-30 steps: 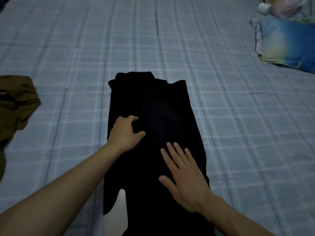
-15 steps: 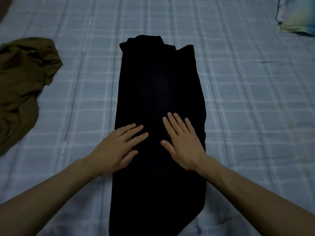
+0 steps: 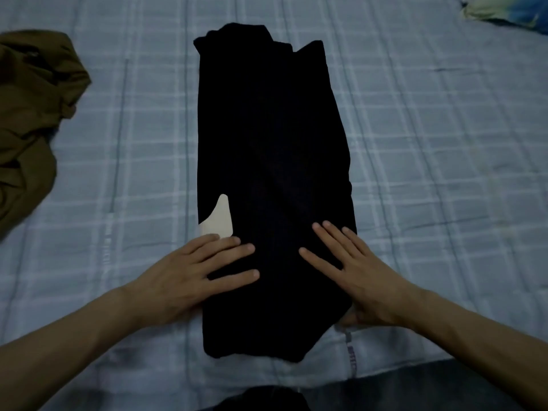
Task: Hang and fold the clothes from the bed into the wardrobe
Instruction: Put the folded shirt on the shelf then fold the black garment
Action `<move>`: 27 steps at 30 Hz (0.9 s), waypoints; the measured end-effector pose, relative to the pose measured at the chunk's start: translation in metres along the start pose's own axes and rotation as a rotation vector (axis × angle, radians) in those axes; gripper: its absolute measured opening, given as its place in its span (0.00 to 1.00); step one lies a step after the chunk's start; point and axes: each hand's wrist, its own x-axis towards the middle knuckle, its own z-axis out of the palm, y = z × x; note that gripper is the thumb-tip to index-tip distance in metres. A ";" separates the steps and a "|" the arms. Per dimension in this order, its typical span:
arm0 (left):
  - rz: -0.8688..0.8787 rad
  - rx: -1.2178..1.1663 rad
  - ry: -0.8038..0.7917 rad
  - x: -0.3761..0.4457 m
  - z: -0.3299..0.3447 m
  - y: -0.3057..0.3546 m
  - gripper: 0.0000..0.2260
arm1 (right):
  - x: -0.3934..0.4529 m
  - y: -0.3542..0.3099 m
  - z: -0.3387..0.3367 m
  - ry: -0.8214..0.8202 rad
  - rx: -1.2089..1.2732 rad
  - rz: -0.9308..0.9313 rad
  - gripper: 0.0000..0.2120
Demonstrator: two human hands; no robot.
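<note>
Black garment (image 3: 272, 173) lies in a long strip mid-bed (image 3: 430, 173); left hand (image 3: 189, 274) and right hand (image 3: 355, 268) press its near end, fingers flat, gripping nothing; smooth evenly outward before next fold

Brown garment (image 3: 32, 120): I see it cut off by the left edge.
Pillow (image 3: 510, 10): only a corner shows at top right.
Black garment (image 3: 272, 161): too dark for me to make out folds.
Right hand (image 3: 358, 274): I can't see its thumb.

Both forearms are bare to the frame edge, with no sleeves, watch or rings showing.
</note>
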 end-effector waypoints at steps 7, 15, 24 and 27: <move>-0.090 -0.424 0.044 0.010 -0.010 -0.002 0.22 | 0.003 -0.001 0.022 0.270 0.149 -0.021 0.54; -0.380 -0.865 0.239 0.033 -0.052 -0.006 0.16 | 0.004 0.019 0.020 0.468 0.345 -0.051 0.31; -0.610 -0.943 0.596 0.058 -0.105 -0.045 0.21 | 0.030 0.055 -0.065 0.772 0.939 0.179 0.16; -0.610 -0.946 0.752 0.080 -0.129 -0.076 0.07 | 0.058 0.072 -0.097 0.874 1.032 0.272 0.17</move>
